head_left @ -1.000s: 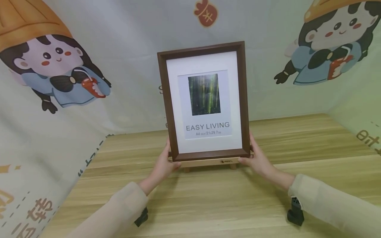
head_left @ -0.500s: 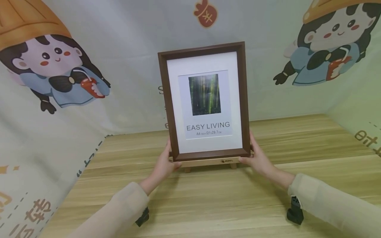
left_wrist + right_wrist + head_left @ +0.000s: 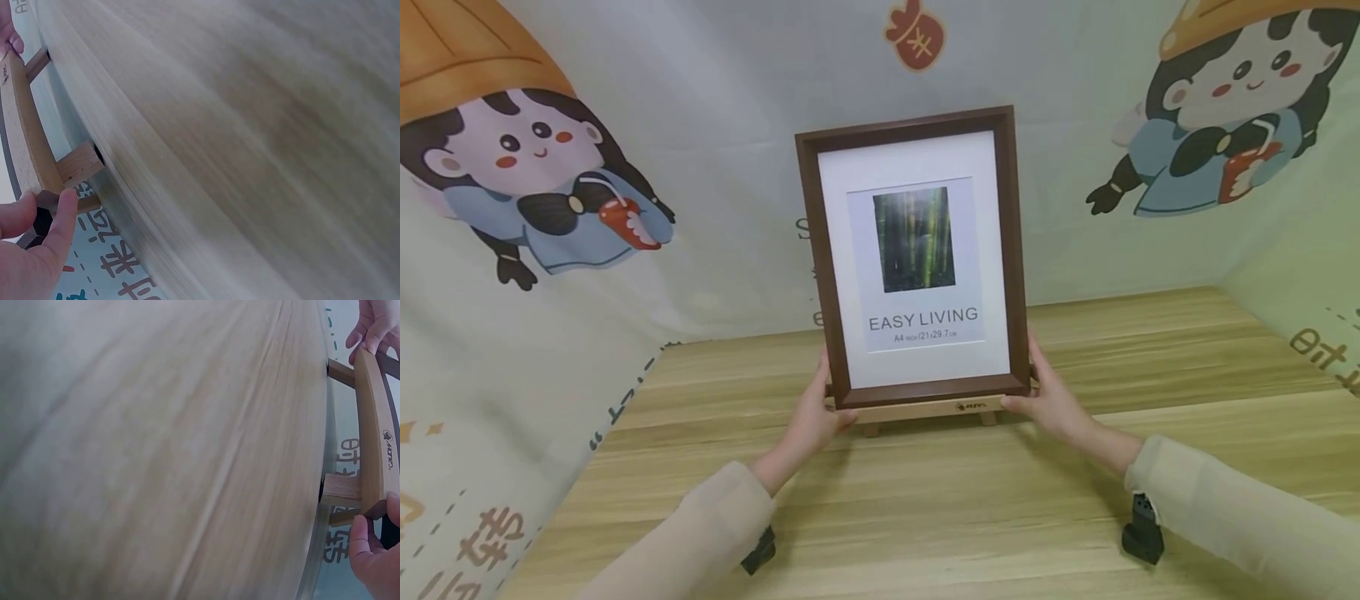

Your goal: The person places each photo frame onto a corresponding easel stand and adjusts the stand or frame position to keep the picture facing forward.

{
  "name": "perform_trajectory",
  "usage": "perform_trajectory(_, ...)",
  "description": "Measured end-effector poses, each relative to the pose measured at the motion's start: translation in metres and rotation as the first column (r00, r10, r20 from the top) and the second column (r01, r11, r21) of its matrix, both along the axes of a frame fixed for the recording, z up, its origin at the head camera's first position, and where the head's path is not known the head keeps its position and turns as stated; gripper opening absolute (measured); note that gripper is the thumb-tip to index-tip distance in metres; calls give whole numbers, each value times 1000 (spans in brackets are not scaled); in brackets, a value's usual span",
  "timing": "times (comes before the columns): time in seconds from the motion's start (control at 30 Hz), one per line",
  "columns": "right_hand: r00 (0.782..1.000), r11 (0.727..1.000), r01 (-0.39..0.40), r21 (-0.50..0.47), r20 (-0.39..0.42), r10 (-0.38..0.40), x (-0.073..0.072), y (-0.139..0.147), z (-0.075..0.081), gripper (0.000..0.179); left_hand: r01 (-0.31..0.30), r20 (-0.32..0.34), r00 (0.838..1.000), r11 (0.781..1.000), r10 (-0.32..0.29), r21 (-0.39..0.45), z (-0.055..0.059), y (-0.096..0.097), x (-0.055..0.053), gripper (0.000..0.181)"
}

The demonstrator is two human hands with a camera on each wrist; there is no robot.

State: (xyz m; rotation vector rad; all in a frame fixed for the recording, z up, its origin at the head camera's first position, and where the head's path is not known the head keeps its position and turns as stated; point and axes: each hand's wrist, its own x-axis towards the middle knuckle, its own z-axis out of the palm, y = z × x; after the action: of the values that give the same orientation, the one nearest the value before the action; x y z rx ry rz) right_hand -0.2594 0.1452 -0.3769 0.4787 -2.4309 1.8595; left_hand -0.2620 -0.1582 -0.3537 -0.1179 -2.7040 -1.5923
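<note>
A dark brown picture frame (image 3: 917, 395) stands tilted back on a small wooden easel (image 3: 925, 411). Behind its front pane are a white mat and a bamboo print (image 3: 914, 242) lettered EASY LIVING. My left hand (image 3: 812, 417) grips the lower left corner, its thumb at the end of the easel's ledge and its fingers along the frame's side. My right hand (image 3: 1056, 408) holds the lower right corner the same way. Both wrist views show the ledge (image 3: 373, 425) and the easel's legs (image 3: 80, 164) low over the tabletop, with thumb and finger pinching each corner. Fingers behind the frame are hidden.
The easel stands on a wood-grain table (image 3: 925, 517). A pale cloth backdrop (image 3: 737, 167) with cartoon figures and lettering hangs right behind and at both sides. Black devices (image 3: 1142, 529) hang under both sleeved wrists.
</note>
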Motion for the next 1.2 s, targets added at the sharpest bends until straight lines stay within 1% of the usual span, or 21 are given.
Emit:
perform_trajectory(0.53,1000,1000,-10,-8,-2,10,0,2,1,107,5,0,1000,1000,-5,-4,3,1,1,103)
perform_trajectory(0.63,1000,1000,-8,-10,2,8,1,2,2,108,7,-2,1000,1000,-7,-6,3,1,1,103)
perform_trajectory(0.83,1000,1000,-17,-7,-17,17,0,2,2,106,9,0,1000,1000,-9,8,2,0,2,103)
perform_trajectory(0.97,1000,1000,-16,1,3,16,0,2,1,106,21,-5,1000,1000,-21,15,2,0,2,102)
perform_trajectory(1.03,1000,1000,-13,15,12,13,0,3,2,106,30,-8,1000,999,-30,14,3,0,2,102)
perform_trajectory(1.13,1000,997,-10,74,7,10,1,7,5,105,56,-23,998,998,-56,-1,5,-1,1,101)
perform_trajectory(1.2,1000,983,0,182,-11,2,3,11,9,103,73,-43,996,997,-75,-40,5,-4,1,100)
